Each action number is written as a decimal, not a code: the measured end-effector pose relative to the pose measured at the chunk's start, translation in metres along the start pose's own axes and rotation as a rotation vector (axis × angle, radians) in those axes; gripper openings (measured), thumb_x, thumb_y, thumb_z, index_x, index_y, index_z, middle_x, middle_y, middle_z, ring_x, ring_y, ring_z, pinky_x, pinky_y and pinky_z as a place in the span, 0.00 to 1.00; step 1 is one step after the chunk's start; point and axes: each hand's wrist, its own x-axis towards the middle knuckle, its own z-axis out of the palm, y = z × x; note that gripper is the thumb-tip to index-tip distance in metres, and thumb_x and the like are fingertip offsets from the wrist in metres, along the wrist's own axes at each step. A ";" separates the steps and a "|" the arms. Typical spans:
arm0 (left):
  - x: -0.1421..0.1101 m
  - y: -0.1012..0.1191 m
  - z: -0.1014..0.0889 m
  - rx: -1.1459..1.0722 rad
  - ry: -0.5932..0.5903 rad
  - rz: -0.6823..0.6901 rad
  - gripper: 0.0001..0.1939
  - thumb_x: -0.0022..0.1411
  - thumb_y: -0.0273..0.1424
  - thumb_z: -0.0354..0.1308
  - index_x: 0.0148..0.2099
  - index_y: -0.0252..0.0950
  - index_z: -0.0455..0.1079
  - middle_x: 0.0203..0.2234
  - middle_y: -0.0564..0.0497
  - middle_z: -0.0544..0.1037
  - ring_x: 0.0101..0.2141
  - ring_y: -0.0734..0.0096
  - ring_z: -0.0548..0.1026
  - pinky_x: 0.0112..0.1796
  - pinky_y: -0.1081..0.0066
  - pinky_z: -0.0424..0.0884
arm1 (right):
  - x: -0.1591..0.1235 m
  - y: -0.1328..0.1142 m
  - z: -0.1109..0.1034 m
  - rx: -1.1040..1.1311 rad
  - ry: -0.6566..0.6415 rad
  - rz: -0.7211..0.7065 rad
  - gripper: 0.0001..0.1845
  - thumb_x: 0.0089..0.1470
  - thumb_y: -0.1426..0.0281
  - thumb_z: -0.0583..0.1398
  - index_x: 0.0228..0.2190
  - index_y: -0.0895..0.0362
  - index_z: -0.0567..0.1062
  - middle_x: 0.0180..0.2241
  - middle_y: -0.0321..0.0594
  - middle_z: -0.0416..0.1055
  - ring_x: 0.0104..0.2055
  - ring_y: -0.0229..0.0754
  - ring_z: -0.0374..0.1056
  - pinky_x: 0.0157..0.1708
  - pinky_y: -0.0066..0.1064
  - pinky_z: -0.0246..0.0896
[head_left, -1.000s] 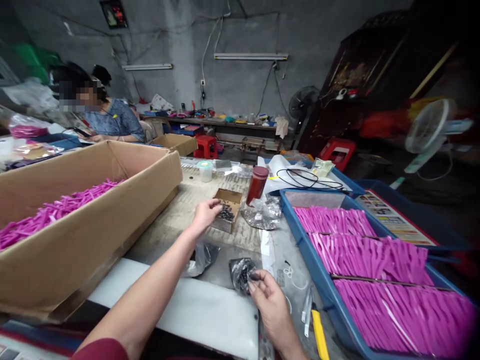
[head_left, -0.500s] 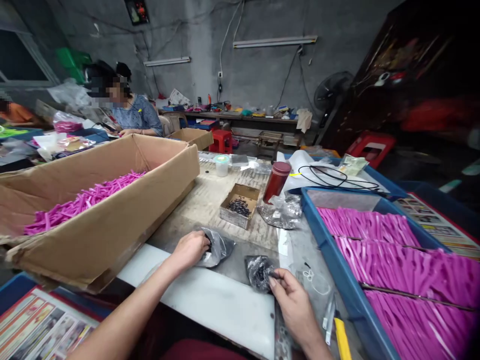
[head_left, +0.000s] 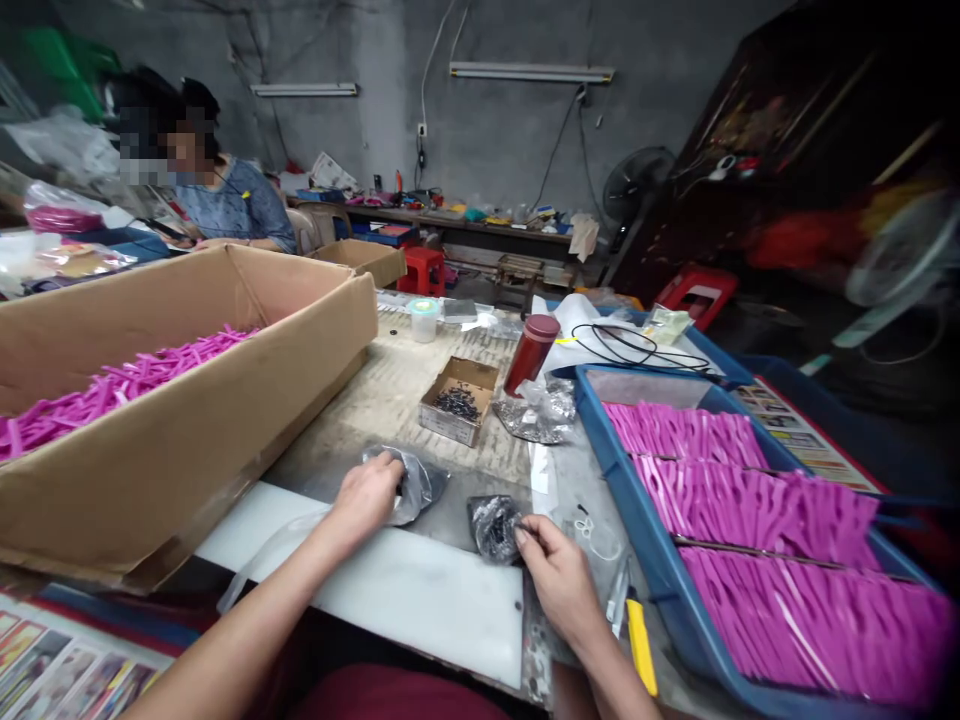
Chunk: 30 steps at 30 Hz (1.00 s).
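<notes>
My left hand [head_left: 366, 495] rests on a crumpled clear plastic bag [head_left: 415, 482] on the worktable, fingers curled onto it. My right hand [head_left: 556, 570] pinches the edge of a small plastic bag of dark small parts [head_left: 493, 524]. A small cardboard box of black screws [head_left: 457, 401] lies further back, beyond both hands. A white board [head_left: 420, 600] lies under my wrists at the table's near edge.
A large cardboard box [head_left: 195, 420] with pink plastic pieces [head_left: 112, 385] stands on the left. A blue tray [head_left: 630, 500] of pink pieces [head_left: 750, 510] fills the right. A red bottle [head_left: 531, 354], a foil bag [head_left: 541, 412], a yellow-handled tool [head_left: 640, 645]. A seated person [head_left: 225, 205] works at back left.
My left hand drew back from the box of screws to the crumpled clear bag near me. My right hand has stayed on the small bag of dark parts.
</notes>
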 end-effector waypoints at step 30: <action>-0.003 -0.008 0.009 -0.151 0.070 0.096 0.13 0.52 0.22 0.41 0.33 0.36 0.66 0.25 0.50 0.68 0.27 0.71 0.66 0.27 0.75 0.59 | 0.015 -0.010 0.017 -0.951 -0.178 -0.254 0.08 0.46 0.79 0.50 0.25 0.57 0.68 0.28 0.40 0.67 0.32 0.42 0.61 0.29 0.31 0.45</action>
